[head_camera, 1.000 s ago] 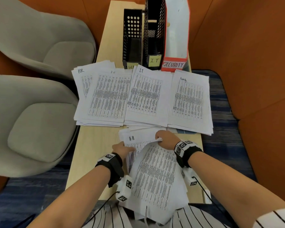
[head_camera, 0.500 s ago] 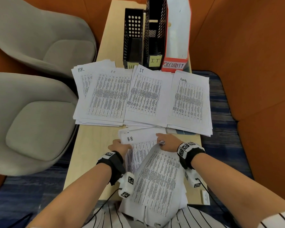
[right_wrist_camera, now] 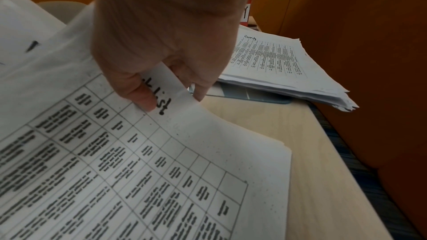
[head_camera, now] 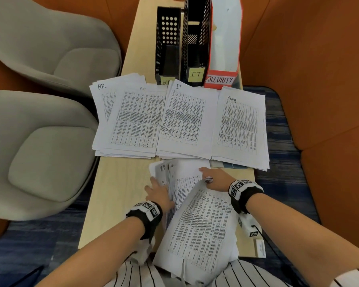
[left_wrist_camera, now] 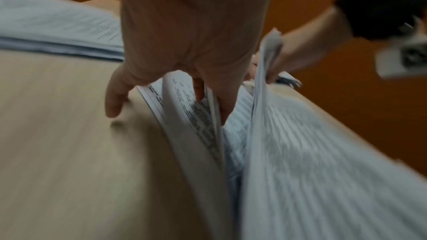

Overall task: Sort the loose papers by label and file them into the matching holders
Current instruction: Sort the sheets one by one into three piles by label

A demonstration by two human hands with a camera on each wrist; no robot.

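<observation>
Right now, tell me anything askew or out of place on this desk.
The HR stack is fanned, one sheet skewed out at its far left corner. A blue-edged flat item pokes out from under the security stack. The unsorted papers overhang the desk's near edge.

The head view looks steeply down the table toward the holders, while each wrist view sits close behind its own hand, left hand and right hand, all three sharing the loose papers at the near edge.
</observation>
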